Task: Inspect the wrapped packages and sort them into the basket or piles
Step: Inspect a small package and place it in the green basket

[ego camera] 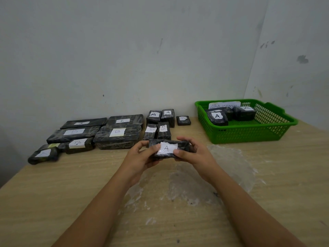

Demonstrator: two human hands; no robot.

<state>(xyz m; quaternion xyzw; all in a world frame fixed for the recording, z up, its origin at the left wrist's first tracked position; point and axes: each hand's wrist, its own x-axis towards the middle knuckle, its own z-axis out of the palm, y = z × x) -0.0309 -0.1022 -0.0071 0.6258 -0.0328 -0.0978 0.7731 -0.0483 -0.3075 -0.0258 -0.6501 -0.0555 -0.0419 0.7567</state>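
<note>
both hands (142, 155) gripping package (169, 148), underside hidden

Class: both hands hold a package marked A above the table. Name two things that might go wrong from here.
1. The held package is gripped only at its ends by the left hand and right hand; it might slip.
2. A-labelled packages lie both in the green basket and in the small pile, so it could be missorted.

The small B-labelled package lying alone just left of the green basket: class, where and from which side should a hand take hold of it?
Grip the small B-labelled package across its two opposite side edges, coming down from above. It lies flat on the table with its label up, low and squarish, and has open space around it, so fingers and thumb can probably straddle it without nudging the A packages to its left.
</note>
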